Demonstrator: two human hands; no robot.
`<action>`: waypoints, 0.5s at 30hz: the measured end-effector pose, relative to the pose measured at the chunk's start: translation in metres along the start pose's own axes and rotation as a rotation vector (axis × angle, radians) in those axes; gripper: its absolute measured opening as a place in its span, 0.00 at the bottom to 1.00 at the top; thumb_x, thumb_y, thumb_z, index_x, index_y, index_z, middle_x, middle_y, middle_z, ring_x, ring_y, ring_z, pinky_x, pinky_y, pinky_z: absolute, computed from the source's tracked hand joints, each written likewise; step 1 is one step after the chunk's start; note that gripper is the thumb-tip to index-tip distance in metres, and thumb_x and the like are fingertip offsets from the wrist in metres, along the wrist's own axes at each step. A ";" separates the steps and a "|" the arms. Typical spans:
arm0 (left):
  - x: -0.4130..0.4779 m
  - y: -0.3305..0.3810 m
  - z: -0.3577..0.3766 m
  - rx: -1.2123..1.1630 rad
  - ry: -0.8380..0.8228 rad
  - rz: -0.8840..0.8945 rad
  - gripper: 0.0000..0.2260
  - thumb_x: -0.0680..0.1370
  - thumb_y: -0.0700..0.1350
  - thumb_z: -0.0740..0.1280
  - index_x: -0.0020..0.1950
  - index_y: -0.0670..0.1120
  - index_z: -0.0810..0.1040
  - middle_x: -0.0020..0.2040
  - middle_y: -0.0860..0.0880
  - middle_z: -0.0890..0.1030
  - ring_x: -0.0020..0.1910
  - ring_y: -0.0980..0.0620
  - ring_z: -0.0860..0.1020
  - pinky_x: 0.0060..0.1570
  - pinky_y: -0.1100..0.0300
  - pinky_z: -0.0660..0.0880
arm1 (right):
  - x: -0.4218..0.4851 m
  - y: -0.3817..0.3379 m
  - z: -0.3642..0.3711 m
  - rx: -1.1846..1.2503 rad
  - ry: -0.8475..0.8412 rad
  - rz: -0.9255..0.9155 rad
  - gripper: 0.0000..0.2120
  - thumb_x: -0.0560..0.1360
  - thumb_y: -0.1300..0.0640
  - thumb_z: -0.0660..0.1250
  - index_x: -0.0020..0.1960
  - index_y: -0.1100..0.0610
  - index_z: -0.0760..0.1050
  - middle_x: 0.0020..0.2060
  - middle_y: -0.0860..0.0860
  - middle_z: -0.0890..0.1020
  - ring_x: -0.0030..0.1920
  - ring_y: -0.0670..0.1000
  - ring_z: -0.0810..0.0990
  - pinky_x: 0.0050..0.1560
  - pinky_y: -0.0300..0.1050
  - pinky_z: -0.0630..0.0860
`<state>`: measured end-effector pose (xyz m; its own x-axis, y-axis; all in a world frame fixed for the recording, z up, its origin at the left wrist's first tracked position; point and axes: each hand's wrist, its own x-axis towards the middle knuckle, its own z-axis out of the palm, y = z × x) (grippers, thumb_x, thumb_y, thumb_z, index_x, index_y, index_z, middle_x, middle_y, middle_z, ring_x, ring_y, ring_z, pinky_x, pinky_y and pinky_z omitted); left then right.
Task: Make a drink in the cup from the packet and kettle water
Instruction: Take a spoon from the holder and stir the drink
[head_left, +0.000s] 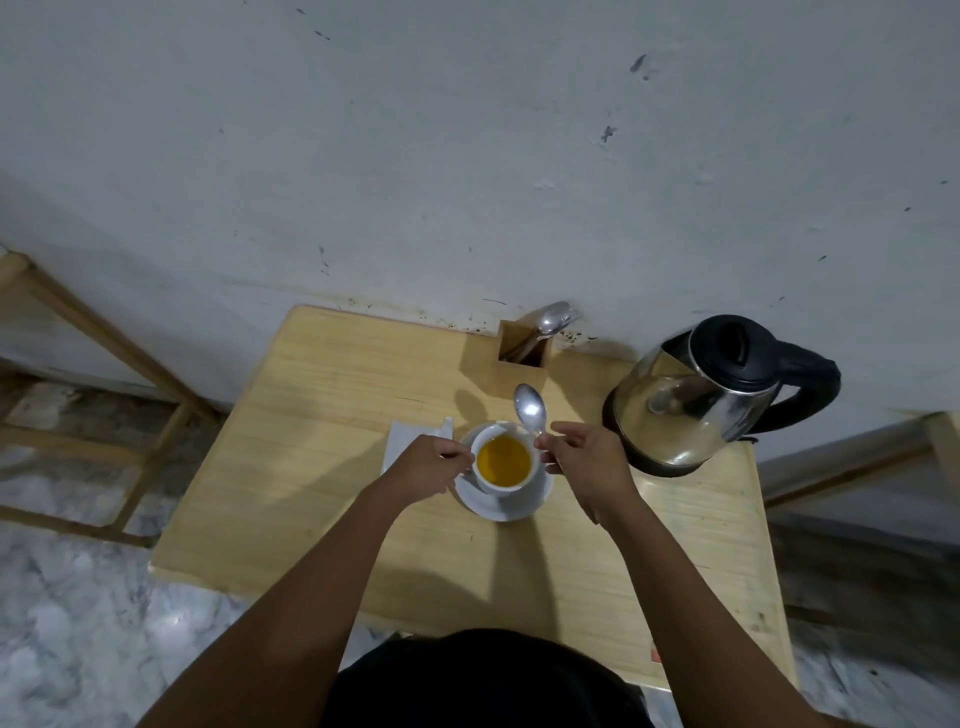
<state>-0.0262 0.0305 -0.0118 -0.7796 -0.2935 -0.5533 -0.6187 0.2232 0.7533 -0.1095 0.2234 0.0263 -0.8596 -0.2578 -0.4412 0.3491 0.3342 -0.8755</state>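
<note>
Right hand (582, 462) is pinching the handle of a spoon (530, 408), whose bowl is pointing away from the person, raised clear of the liquid beyond the far rim. Left hand (431, 465) is closing its fingers at the near-left side of the cup (501, 486), apparently steadying it; what the fingers are gripping there cannot be told. The white cup is sitting on a white saucer (511, 506) and is holding yellow-orange liquid, so the step in hand is judged to be stirring, late in the task. The next move is calling for lowering the spoon into the cup without splashing, or setting it aside if mixing is done.

Just left of the cup, a white packet (402, 441) is lying on the desk (311, 467), partly hidden by the left hand. To the right, a steel kettle (691, 400) with a black lid and handle is standing near the cup. Farther back, a wooden cutlery holder (519, 364) containing utensils is standing against the wall (467, 156).

The desk is pale wood. Grey mottled flooring (78, 623) is showing around it, and the whitish wall is carrying dark marks.
</note>
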 end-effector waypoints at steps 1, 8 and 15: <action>0.000 0.000 0.000 0.001 0.000 -0.003 0.08 0.78 0.47 0.66 0.50 0.46 0.83 0.34 0.52 0.80 0.29 0.57 0.75 0.29 0.68 0.72 | -0.001 0.002 0.000 0.018 0.005 0.012 0.07 0.76 0.65 0.69 0.53 0.66 0.81 0.40 0.60 0.85 0.40 0.54 0.82 0.40 0.41 0.81; 0.003 -0.002 0.000 0.016 0.001 -0.022 0.08 0.77 0.49 0.66 0.49 0.48 0.83 0.33 0.50 0.80 0.31 0.52 0.75 0.33 0.61 0.72 | -0.010 -0.001 -0.004 0.013 -0.025 0.090 0.06 0.79 0.53 0.66 0.49 0.57 0.78 0.33 0.54 0.79 0.25 0.49 0.70 0.24 0.39 0.66; 0.003 -0.002 0.002 0.024 0.010 -0.016 0.08 0.77 0.49 0.66 0.49 0.48 0.83 0.33 0.49 0.79 0.31 0.52 0.75 0.33 0.60 0.72 | -0.012 -0.003 -0.007 0.039 -0.072 0.161 0.09 0.79 0.60 0.60 0.44 0.60 0.78 0.31 0.51 0.71 0.26 0.47 0.65 0.23 0.38 0.61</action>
<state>-0.0275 0.0309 -0.0150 -0.7688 -0.3068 -0.5611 -0.6331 0.2410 0.7356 -0.1031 0.2316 0.0353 -0.7630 -0.2683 -0.5881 0.4955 0.3416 -0.7986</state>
